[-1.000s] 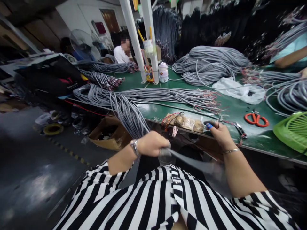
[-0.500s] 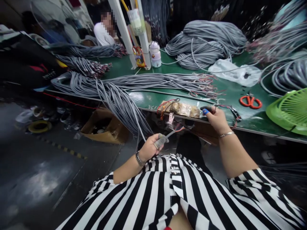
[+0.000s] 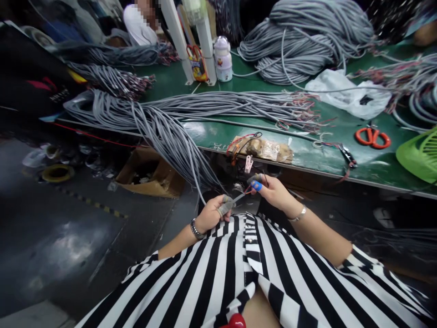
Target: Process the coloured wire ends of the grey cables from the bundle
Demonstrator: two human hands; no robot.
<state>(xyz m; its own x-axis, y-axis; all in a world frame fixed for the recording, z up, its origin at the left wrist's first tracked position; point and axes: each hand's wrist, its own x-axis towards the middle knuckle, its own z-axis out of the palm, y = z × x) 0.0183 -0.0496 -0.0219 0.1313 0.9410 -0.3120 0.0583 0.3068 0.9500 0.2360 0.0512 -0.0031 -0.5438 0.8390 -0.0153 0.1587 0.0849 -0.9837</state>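
Gray cable (image 3: 239, 197), slim, thin reddish wires (image 3: 249, 189) at its tip

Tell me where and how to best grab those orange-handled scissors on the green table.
Probably by the orange handles, coming in from the near edge of the table: the loops face that way, spread apart, while the short blades point away.

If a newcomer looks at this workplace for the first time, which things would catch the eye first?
Probably the big heap of grey cable at the back of the green table, and the orange-handled tool nearer its front right. Then, before the striped shirt, the left hand grips a cable end, with the right hand at its coloured wires.
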